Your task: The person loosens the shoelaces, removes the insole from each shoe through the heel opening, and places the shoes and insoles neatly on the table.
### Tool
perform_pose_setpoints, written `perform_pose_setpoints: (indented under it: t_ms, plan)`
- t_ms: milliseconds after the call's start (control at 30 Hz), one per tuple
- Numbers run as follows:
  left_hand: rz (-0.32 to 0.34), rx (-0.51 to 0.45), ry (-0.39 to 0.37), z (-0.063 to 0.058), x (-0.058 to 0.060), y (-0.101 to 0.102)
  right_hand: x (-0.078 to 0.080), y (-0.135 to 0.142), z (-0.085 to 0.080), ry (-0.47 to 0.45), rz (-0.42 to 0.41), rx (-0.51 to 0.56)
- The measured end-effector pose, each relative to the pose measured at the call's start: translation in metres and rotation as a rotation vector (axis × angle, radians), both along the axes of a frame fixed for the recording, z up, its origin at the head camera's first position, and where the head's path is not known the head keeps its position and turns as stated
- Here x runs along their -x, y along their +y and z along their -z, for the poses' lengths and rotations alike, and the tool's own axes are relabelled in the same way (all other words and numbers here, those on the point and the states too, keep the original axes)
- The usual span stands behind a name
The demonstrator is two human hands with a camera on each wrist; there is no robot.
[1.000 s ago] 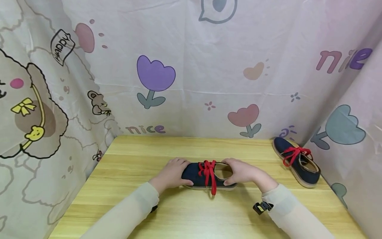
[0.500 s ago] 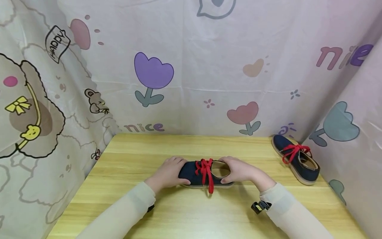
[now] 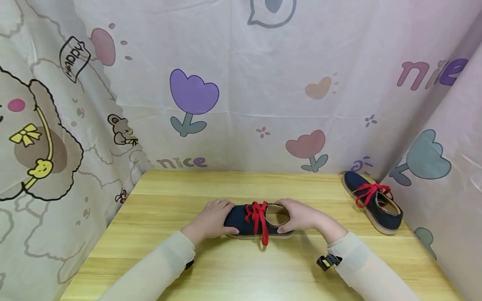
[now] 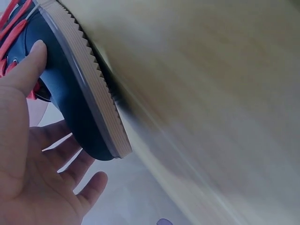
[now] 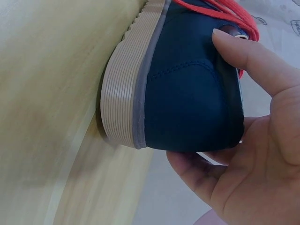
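A navy lace-up shoe (image 3: 241, 220) with a tan ridged sole lies sideways on the wooden table, toe to the left. Its red laces (image 3: 260, 215) are tied in a bow. My left hand (image 3: 211, 221) grips the toe end, thumb on the near side and fingers over the far side. Around the heel, my right hand (image 3: 303, 215) holds on, its thumb by the opening. In the left wrist view the thumb presses the dark upper (image 4: 70, 103) above the sole. The right wrist view shows the stitched heel (image 5: 187, 103) between thumb and fingers.
A matching navy shoe (image 3: 370, 202) with red laces sits at the table's right back corner, toe pointing to the back. Printed curtains (image 3: 241, 146) hang behind the table (image 3: 180, 184) and along both sides.
The held shoe and both hands sit slightly farther left in the head view, which has itself shifted a little. Both hands keep their hold on the toe and heel.
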State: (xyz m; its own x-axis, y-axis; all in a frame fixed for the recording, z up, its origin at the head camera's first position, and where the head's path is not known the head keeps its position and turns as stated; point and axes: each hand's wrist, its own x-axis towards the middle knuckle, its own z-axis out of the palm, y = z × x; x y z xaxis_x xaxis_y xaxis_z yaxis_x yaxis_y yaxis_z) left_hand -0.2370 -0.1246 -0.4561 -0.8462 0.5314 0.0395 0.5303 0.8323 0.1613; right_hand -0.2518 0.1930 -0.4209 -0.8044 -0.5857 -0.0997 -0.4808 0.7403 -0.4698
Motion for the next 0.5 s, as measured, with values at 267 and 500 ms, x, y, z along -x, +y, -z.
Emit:
perform_pose_setpoints:
  t_ms: [267, 500]
  plan:
    - [-0.007, -0.011, -0.010, 0.0008, -0.0026, -0.0010, -0.0002, -0.0004, 0.0006, -0.014, -0.009, 0.016]
    - [-0.008, -0.012, 0.004, 0.0012, -0.0019, -0.0006, -0.0003, 0.0040, -0.0051, -0.003, -0.028, 0.022]
